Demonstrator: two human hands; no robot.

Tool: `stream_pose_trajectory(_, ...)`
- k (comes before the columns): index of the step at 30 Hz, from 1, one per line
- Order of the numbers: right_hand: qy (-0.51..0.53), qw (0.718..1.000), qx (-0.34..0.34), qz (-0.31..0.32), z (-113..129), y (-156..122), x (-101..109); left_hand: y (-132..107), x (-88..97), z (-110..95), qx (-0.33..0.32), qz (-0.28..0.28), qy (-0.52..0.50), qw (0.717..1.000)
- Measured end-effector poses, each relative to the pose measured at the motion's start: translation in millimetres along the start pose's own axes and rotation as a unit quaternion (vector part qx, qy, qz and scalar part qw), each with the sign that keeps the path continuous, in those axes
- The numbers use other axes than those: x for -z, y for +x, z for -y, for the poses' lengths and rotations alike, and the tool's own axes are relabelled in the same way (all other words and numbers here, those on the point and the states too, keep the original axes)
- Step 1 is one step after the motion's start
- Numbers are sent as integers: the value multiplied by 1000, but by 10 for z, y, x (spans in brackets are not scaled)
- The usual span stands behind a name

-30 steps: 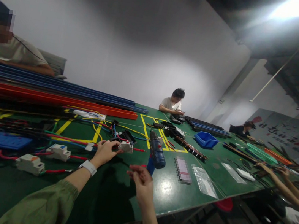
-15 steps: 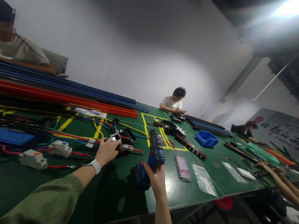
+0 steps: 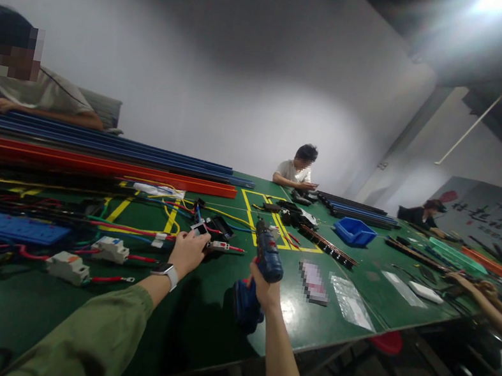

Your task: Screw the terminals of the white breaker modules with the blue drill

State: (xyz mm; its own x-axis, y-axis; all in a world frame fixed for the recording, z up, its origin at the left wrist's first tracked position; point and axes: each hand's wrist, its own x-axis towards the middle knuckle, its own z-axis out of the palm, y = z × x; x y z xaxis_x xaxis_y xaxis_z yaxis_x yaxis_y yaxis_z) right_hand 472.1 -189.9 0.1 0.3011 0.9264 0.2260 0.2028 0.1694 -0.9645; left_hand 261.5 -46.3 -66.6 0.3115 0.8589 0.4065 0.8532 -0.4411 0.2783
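Note:
In my right hand is a blue and black cordless drill, gripped by its handle, its nose pointing away over the table. The fingers of my left hand are closed at a small black part with a pale face; the fingertips are partly hidden. Just right of those fingers lies a breaker with a red lead. Two white circuit breakers, a nearer one and a farther one, rest to the left with red leads ending in lugs.
On the green table lie a blue power strip, red channels and blue rails behind. A blue bin, a blurred-out flat object and a plastic bag are to the right. Other people sit around the table.
The whole view has shifted slightly. My left wrist has turned, showing more of the watch face. My right hand still holds the drill, now tilted a little differently.

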Motion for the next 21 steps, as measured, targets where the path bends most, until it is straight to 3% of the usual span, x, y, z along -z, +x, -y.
stream_pose_trajectory(8,-18,995,-15,101,171,-205,143,-16,30,0,7,8,-11,1000)
stream_pose_trajectory(16,19,998,-52,34,254,-208,90,42,-1,-16,41,4,-5,999)
stream_pose_trajectory(21,16,992,-108,67,355,-228,87,65,-12,-11,38,7,4,999)
